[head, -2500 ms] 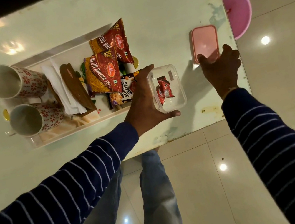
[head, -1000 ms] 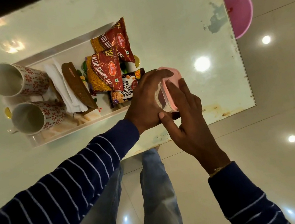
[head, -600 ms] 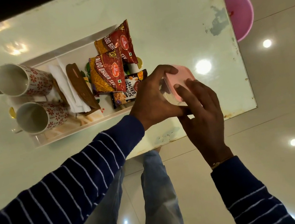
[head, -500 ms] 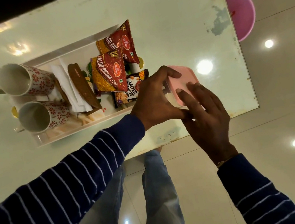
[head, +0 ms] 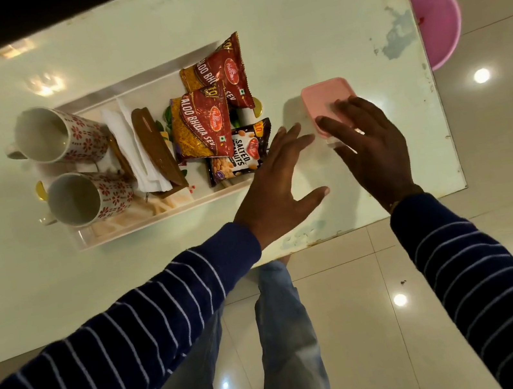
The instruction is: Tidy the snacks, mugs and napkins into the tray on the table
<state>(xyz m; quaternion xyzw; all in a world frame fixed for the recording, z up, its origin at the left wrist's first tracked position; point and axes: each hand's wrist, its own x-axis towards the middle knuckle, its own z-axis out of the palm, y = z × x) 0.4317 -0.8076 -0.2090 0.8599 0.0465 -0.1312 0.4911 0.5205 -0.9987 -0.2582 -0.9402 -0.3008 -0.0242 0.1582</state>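
The pink lid now sits on the container (head: 328,104), which has come down onto the tabletop (head: 304,23) just right of the tray (head: 140,78). My left hand (head: 276,187) has let go and hovers spread beside it; my right hand (head: 367,145) lies flat-fingered on the lid, pressing, not pinching. I judge the box sealed and ready to go in. The tray holds two mugs (head: 55,136), napkins (head: 135,146) and snack packets (head: 203,125).

Dim, warm light; glare spots on table (head: 303,16), perhaps wide-angle warped.
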